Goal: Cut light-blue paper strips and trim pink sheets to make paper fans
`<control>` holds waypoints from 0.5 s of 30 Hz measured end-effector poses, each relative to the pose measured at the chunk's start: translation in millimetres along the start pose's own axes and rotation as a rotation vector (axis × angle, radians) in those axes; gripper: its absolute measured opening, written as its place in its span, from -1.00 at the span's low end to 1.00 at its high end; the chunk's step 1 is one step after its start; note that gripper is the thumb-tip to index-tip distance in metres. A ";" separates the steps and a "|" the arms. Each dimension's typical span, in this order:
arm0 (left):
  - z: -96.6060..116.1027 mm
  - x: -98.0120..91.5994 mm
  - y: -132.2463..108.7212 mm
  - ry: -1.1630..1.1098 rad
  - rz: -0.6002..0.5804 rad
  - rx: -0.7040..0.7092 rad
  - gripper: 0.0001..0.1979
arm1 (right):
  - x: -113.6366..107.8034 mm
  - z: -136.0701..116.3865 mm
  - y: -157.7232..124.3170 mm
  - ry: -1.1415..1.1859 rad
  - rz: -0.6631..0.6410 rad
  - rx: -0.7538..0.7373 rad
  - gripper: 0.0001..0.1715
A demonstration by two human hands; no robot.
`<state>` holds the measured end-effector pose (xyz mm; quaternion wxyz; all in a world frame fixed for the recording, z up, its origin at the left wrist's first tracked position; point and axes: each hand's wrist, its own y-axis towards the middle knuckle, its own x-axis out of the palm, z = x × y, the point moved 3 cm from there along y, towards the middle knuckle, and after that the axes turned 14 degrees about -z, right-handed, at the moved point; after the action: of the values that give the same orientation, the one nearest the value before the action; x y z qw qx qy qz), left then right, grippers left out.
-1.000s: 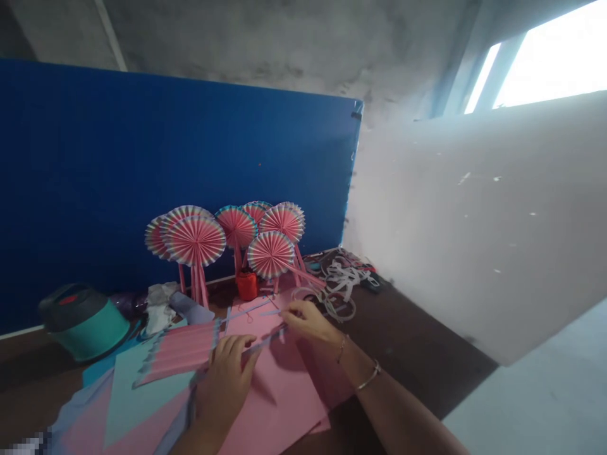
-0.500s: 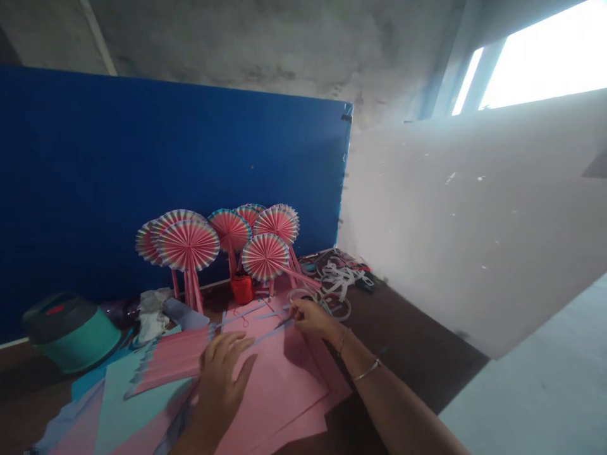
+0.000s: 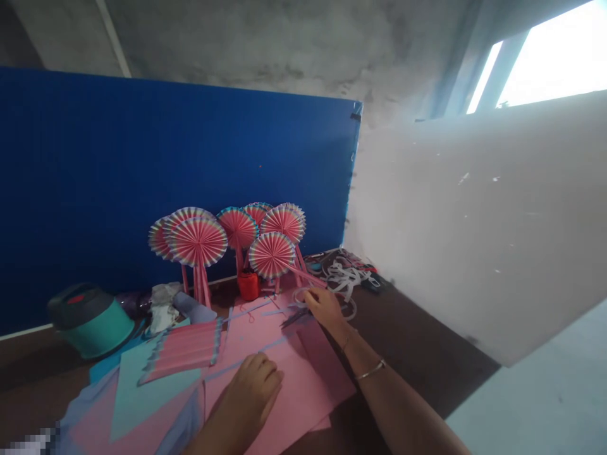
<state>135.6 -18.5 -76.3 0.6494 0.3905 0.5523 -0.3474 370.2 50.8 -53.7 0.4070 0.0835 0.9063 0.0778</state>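
Pink pleated paper strip (image 3: 183, 349) on pale teal card (image 3: 152, 404), just left of bare left hand (image 3: 251, 388), grip loose, resting on pink card sheet (image 3: 289, 392); dark-bladed scissors (image 3: 296, 318) touching right hand (image 3: 325, 308), pinch unclear.

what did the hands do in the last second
The left hand moved right, away from the pleated paper, and now rests on the pink sheet. The right hand shifted up and right beside the scissors; any grip is unclear. The paper fans and teal tub stayed put.
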 end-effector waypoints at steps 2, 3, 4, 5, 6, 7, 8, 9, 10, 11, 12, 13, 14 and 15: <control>-1.0 3.4 0.0 0.020 -0.029 -0.006 -0.81 | -2.6 4.8 1.4 -0.008 0.091 0.025 -0.63; -1.5 6.9 0.2 0.034 -0.047 -0.015 -0.82 | -2.7 6.9 1.8 -0.010 0.115 0.032 -0.64; -1.8 11.5 0.6 0.053 -0.066 -0.027 -0.82 | -2.0 8.8 2.1 -0.010 0.122 0.034 -0.64; -1.5 17.4 1.4 0.077 -0.090 -0.038 -0.82 | -1.3 10.5 2.2 -0.009 0.130 0.036 -0.63; -0.3 23.9 2.3 0.109 -0.112 -0.050 -0.80 | -0.6 11.8 2.1 -0.008 0.138 0.035 -0.63; 1.6 31.0 3.6 0.144 -0.138 -0.068 -0.75 | 0.1 12.7 1.8 -0.007 0.143 0.032 -0.63; 4.5 38.0 4.9 0.171 -0.169 -0.085 -0.70 | 0.6 13.1 1.4 -0.005 0.148 0.027 -0.63; 7.1 43.2 6.2 0.189 -0.177 -0.144 -0.65 | 0.9 12.9 0.8 -0.002 0.151 0.020 -0.63; 10.6 47.2 7.5 0.198 -0.190 -0.193 -0.63 | 1.2 12.2 0.1 0.001 0.153 0.010 -0.63; 14.0 48.7 8.6 0.210 -0.196 -0.253 -0.64 | 1.4 11.1 -0.7 0.006 0.153 -0.002 -0.62; 18.4 48.2 9.7 0.217 -0.209 -0.272 -0.66 | 1.8 9.6 -1.6 0.012 0.150 -0.015 -0.61; 22.2 45.4 10.6 0.216 -0.227 -0.290 -0.69 | 2.3 7.8 -2.5 0.017 0.144 -0.030 -0.60; 25.6 40.0 11.3 0.218 -0.234 -0.296 -0.71 | 3.0 5.8 -3.5 0.024 0.135 -0.045 -0.59; 28.7 33.3 11.7 0.226 -0.256 -0.278 -0.71 | 4.0 3.7 -4.5 0.033 0.124 -0.064 -0.59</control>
<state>163.6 -39.4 -105.4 0.5816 0.2603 0.7094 -0.3014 369.9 47.6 -60.0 0.3887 0.1250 0.9031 0.1329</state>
